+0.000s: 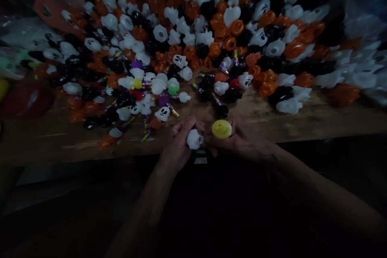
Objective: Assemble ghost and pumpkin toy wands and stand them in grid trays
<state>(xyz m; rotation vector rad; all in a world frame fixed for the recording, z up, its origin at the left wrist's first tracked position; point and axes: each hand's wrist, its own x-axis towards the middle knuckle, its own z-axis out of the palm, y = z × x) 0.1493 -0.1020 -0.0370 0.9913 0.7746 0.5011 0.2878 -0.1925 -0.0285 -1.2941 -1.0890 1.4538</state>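
My left hand (179,142) is closed around a small white hollow plastic figure (194,140), whose round open neck points to the right. Close beside it, my right hand (238,140) grips a yellow round-ended object (221,129) that looks like a tool handle; the rest of it is hidden by the fingers. Both hands are near each other at the table's front edge. Just beyond them lie a white ghost head (162,113) with a black face and a black piece (222,110) with a patterned tube attached.
A large heap of white, orange and black plastic figures (181,26) covers the back of the wooden table (250,117). Several pieces with colourful tubes lie in front. An orange basket (57,6) stands at the back left, and a dark red round object (28,100) sits at the left.
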